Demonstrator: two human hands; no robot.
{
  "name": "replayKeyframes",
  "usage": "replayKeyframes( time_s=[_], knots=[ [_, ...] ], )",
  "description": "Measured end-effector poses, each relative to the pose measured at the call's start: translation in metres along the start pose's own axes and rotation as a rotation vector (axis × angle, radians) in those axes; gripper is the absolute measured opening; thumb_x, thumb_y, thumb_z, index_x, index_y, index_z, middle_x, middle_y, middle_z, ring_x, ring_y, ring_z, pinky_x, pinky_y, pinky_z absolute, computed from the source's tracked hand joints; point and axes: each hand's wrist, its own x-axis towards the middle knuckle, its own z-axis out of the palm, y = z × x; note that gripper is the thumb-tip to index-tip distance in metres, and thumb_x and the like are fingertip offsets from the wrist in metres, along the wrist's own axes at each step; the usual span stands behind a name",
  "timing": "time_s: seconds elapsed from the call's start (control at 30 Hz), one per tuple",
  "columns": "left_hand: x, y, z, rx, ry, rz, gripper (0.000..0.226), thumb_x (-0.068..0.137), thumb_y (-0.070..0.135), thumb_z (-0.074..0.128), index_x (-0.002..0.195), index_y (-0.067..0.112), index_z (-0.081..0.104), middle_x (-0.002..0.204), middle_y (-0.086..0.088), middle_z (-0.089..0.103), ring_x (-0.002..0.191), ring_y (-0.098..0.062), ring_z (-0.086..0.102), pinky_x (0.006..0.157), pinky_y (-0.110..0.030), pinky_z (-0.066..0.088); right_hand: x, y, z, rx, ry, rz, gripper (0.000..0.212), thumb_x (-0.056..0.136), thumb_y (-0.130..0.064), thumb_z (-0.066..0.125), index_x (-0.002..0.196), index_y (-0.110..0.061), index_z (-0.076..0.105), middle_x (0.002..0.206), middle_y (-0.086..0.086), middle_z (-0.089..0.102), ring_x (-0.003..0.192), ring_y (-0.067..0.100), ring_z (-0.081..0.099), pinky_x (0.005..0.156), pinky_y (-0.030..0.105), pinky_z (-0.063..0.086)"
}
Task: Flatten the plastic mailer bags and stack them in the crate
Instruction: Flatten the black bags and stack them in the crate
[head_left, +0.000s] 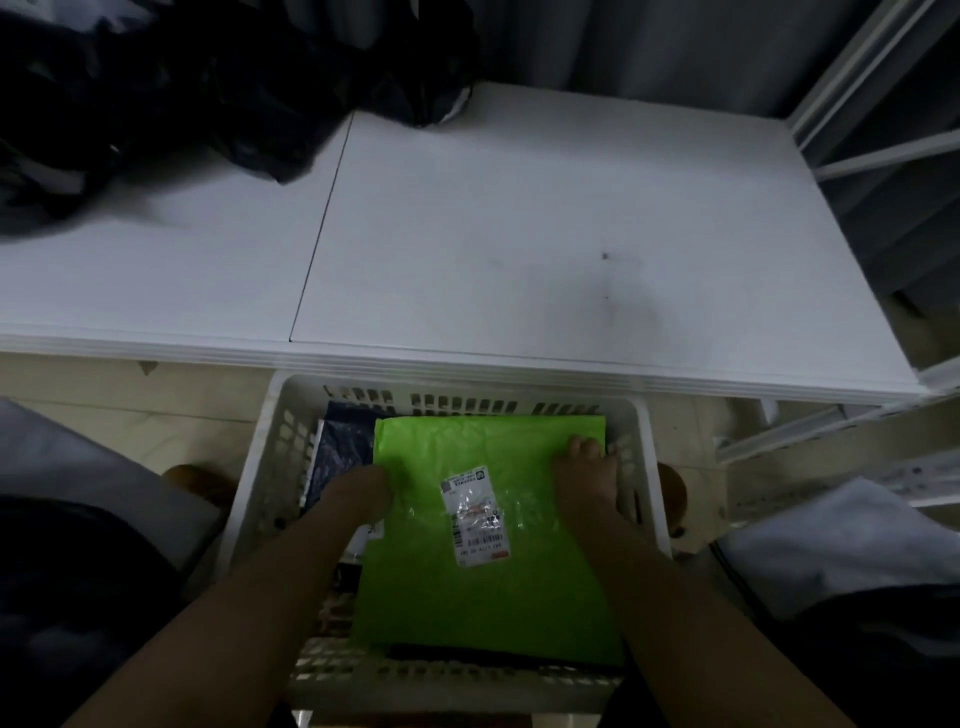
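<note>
A flat green mailer bag (498, 587) with a white shipping label (475, 514) lies on top of the stack inside the white slotted crate (260, 457). Dark mailers (345, 447) show beneath it at the crate's left. My left hand (363, 491) holds the green bag's left edge, fingers tucked under it. My right hand (587, 467) grips the bag's right edge against the crate wall. A heap of crumpled black mailer bags (171, 88) sits on the white table at the far left.
The white table (519, 234) spans the view above the crate, which stands on the floor below its front edge. A metal shelf frame (878, 130) rises at the right. Grey fabric (831, 545) lies to either side of the crate.
</note>
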Motion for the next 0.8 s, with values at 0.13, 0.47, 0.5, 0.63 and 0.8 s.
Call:
replayKeyframes(
  time_s=[0.13,0.47,0.5,0.63,0.8],
  knots=[
    [-0.031,0.018,-0.031,-0.035,0.025,0.075,0.032,0.1,0.016,0.042,0.114,-0.005,0.063,0.123,-0.021,0.059,0.102,-0.026,0.058,0.084,-0.033,0.044,-0.018,-0.002,-0.039,0.197,0.082,-0.165,0.034,0.094,-0.012,0.047,0.128,-0.009,0.05,0.128,0.012,0.053,0.117,0.03,0.053,0.091,0.036,0.044],
    [-0.144,0.037,-0.134,-0.054,0.368,0.193,0.026,0.095,0.02,0.051,0.107,0.001,0.064,0.112,-0.015,0.066,0.104,-0.028,0.061,0.085,-0.032,0.046,-0.07,-0.049,-0.183,0.325,0.391,-0.32,0.024,0.094,-0.018,0.046,0.11,-0.01,0.063,0.114,0.013,0.061,0.102,0.031,0.059,0.078,0.032,0.044],
    [-0.154,0.031,-0.146,-0.061,0.418,0.194,0.027,0.097,0.022,0.048,0.109,0.003,0.062,0.113,-0.015,0.066,0.104,-0.028,0.061,0.087,-0.032,0.046,-0.076,-0.057,-0.201,0.342,0.418,-0.334,0.025,0.094,-0.019,0.046,0.111,-0.011,0.063,0.115,0.012,0.061,0.103,0.031,0.058,0.077,0.032,0.043],
    [-0.184,0.004,-0.188,-0.111,0.581,0.165,0.027,0.098,0.03,0.045,0.114,0.012,0.057,0.119,-0.009,0.063,0.107,-0.026,0.058,0.094,-0.038,0.046,-0.092,-0.088,-0.265,0.404,0.5,-0.381,0.024,0.093,-0.02,0.046,0.11,-0.019,0.063,0.114,0.005,0.062,0.098,0.027,0.058,0.07,0.03,0.04],
    [-0.212,-0.036,-0.243,-0.149,0.788,0.113,0.028,0.097,0.029,0.044,0.116,0.015,0.057,0.123,-0.005,0.059,0.107,-0.026,0.056,0.09,-0.036,0.047,-0.098,-0.13,-0.334,0.387,0.597,-0.439,0.024,0.09,-0.017,0.047,0.106,-0.019,0.065,0.11,0.004,0.063,0.092,0.026,0.059,0.067,0.03,0.039]
  ],
)
